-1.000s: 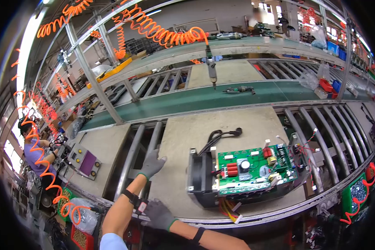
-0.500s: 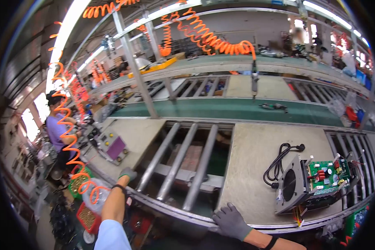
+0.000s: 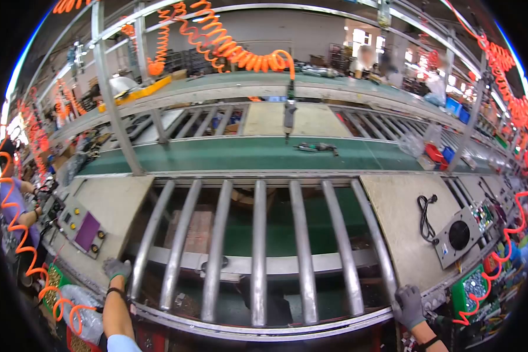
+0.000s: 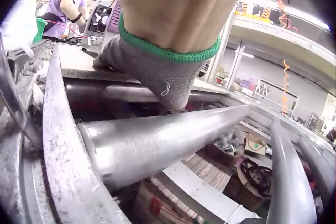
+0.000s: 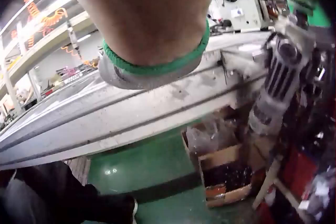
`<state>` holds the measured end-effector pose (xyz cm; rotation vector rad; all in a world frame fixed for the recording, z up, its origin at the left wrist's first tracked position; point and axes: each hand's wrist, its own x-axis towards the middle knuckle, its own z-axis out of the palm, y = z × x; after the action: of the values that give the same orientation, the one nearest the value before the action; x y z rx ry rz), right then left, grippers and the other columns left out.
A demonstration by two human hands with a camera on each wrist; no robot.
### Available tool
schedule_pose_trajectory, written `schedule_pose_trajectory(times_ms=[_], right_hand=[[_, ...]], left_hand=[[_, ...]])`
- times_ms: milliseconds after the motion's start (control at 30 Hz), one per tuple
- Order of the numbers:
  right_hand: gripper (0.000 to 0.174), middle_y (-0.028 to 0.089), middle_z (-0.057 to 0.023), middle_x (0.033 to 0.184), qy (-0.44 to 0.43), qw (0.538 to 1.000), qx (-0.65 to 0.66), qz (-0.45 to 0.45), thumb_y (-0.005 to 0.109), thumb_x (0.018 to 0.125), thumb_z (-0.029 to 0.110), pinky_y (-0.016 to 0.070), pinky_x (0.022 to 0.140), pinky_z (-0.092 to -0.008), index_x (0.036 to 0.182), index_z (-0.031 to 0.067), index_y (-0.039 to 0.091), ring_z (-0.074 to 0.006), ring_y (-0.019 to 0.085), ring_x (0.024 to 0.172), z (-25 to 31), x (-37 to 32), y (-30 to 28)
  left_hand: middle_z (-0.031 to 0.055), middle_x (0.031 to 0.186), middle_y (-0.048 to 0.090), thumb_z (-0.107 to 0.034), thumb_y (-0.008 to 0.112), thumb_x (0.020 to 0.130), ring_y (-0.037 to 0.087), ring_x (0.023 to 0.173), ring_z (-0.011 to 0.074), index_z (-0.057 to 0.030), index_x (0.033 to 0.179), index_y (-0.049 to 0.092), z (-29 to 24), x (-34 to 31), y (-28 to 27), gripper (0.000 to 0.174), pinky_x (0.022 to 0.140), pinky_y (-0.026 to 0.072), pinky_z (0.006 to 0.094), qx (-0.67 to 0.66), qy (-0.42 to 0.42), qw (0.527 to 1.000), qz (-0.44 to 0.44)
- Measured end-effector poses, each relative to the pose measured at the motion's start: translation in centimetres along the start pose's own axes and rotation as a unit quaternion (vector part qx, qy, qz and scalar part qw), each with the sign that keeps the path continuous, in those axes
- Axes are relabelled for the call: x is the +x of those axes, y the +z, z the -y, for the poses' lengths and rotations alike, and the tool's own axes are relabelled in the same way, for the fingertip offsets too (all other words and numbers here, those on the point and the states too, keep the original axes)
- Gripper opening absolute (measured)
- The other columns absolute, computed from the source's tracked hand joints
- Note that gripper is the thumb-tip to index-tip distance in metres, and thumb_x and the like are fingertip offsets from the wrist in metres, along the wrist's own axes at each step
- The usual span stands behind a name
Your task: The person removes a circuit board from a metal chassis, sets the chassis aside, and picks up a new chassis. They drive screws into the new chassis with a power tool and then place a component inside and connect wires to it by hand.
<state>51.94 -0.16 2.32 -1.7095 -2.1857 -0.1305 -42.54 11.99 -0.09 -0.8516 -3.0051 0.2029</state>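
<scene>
In the head view my left hand (image 3: 118, 268), in a grey glove with a green cuff, rests at the front right corner of the left board (image 3: 108, 202). The left wrist view shows its fingers (image 4: 107, 56) over the board's edge. My right hand (image 3: 409, 306), gloved alike, touches the front left corner of the right board (image 3: 402, 234); its fingers are hidden in the right wrist view. On that board lies a black power cord (image 3: 425, 217) beside a metal-cased unit (image 3: 459, 234) with a round fan and a green circuit board. A purple-panelled device (image 3: 82, 226) sits on the left board.
Several bare metal rollers (image 3: 258, 252) span the gap between the boards, behind a front rail (image 3: 264, 333). A power screwdriver (image 3: 288, 117) hangs from an orange coiled hose over the green belt (image 3: 217, 152). Another person (image 3: 14, 199) works at the far left.
The right board with the unit and cord has slid right, my right hand moving along with it. The roller gap has widened greatly. My left hand has gone to the left board.
</scene>
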Motion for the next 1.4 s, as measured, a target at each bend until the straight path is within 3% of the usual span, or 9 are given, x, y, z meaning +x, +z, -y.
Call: schedule_pose_trajectory(times_ms=[367, 567, 867, 1167, 1200, 1233, 1300, 1367, 1400], right_hand=[[0.037, 0.066, -0.0211, 0.106, 0.029, 0.996, 0.032, -0.079, 0.06, 0.079, 0.02, 0.0494, 0.095, -0.0511, 0.109, -0.001, 0.063, -0.0425, 0.061, 0.101, -0.7, -0.2, 1.3], [0.031, 0.063, -0.0214, 0.102, 0.044, 0.996, 0.032, -0.064, 0.065, 0.087, 0.026, 0.0474, 0.091, -0.0508, 0.105, 0.0007, 0.061, -0.0433, 0.06, 0.1, -2.1, -1.2, 1.8], [0.035, 0.057, -0.0269, 0.103, 0.027, 0.994, 0.062, -0.081, 0.052, 0.082, 0.016, 0.0449, 0.092, -0.0527, 0.108, -0.006, 0.06, -0.0466, 0.055, 0.102, -4.7, -2.0, 2.4], [0.041, 0.06, -0.0277, 0.117, 0.057, 0.995, 0.073, -0.029, 0.051, 0.087, 0.012, 0.0418, 0.106, -0.0493, 0.122, -0.0084, 0.06, -0.0451, 0.054, 0.117, -6.9, -3.1, 3.6], [0.046, 0.059, -0.0274, 0.126, 0.044, 0.998, 0.051, -0.016, 0.054, 0.088, 0.016, 0.0403, 0.11, -0.05, 0.127, -0.0074, 0.059, -0.0449, 0.053, 0.124, -8.2, -3.2, 4.1], [0.052, 0.064, -0.0133, 0.123, -0.032, 0.999, 0.009, -0.037, 0.081, 0.082, 0.015, 0.0552, 0.09, -0.0426, 0.129, 0.0008, 0.063, -0.0301, 0.061, 0.112, -7.8, -2.6, 3.5], [0.044, 0.065, -0.0147, 0.115, -0.105, 0.99, -0.069, -0.063, 0.079, 0.085, 0.024, 0.0535, 0.089, -0.0397, 0.119, -0.002, 0.067, -0.0273, 0.061, 0.105, -5.8, -1.2, 1.9], [0.051, 0.057, -0.0264, 0.134, -0.046, 0.992, -0.016, -0.114, 0.057, 0.087, 0.018, 0.0384, 0.113, -0.0518, 0.131, -0.0054, 0.058, -0.045, 0.051, 0.13, -7.3, -1.4, 7.0], [0.054, 0.055, -0.0259, 0.14, -0.04, 0.994, 0.061, -0.082, 0.06, 0.086, 0.021, 0.0372, 0.114, -0.0538, 0.134, -0.0035, 0.057, -0.0453, 0.049, 0.133, -3.2, 0.2, 6.1]], left_hand=[[0.0326, 0.133, 0.061, -0.067, 0.049, 0.095, 0.056, 0.131, 0.0437, 0.0159, 0.131, 0.056, -1.1, -5.6, -1.9, 0.091, 0.109, 0.0451, 0.0471, -0.012, 0.057, 0.997, -0.044], [0.0295, 0.097, 0.073, -0.072, 0.054, 0.088, 0.071, 0.099, 0.0466, 0.006, 0.097, 0.076, -2.2, -10.0, -1.6, 0.082, 0.087, 0.0555, 0.0517, -0.064, 0.15, 0.982, -0.097], [0.0255, 0.132, 0.065, -0.07, 0.051, 0.09, 0.059, 0.129, 0.0375, 0.0039, 0.125, 0.068, -6.4, -18.8, -5.3, 0.084, 0.104, 0.0473, 0.0458, -0.02, 0.145, 0.989, -0.002], [0.0217, 0.105, 0.074, -0.074, 0.053, 0.09, 0.073, 0.101, 0.0356, 0.0033, 0.101, 0.076, -9.0, -28.0, -7.1, 0.081, 0.088, 0.0557, 0.0434, -0.064, 0.273, 0.96, -0.009], [0.0227, 0.108, 0.073, -0.073, 0.053, 0.09, 0.071, 0.105, 0.0352, 0.0048, 0.106, 0.074, -9.5, -28.4, -5.9, 0.083, 0.09, 0.0546, 0.0427, -0.062, 0.291, 0.954, -0.025], [0.0236, 0.11, 0.072, -0.073, 0.052, 0.09, 0.069, 0.108, 0.0349, 0.0062, 0.111, 0.072, -10.0, -28.6, -4.8, 0.084, 0.092, 0.0536, 0.042, -0.059, 0.312, 0.947, -0.04], [0.0235, 0.116, 0.07, -0.072, 0.052, 0.091, 0.067, 0.112, 0.035, 0.0086, 0.121, 0.065, -10.7, -30.8, -5.8, 0.088, 0.096, 0.0518, 0.0412, -0.068, 0.31, 0.948, -0.001], [0.021, 0.116, 0.07, -0.072, 0.051, 0.092, 0.067, 0.109, 0.0347, 0.0101, 0.126, 0.06, -11.7, -33.1, -6.1, 0.089, 0.091, 0.0525, 0.0419, -0.067, 0.319, 0.945, -0.015], [0.0209, 0.115, 0.07, -0.072, 0.051, 0.092, 0.067, 0.108, 0.0346, 0.0101, 0.125, 0.06, -12.0, -34.4, -6.5, 0.089, 0.09, 0.0526, 0.0421, -0.075, 0.324, 0.943, -0.016]])
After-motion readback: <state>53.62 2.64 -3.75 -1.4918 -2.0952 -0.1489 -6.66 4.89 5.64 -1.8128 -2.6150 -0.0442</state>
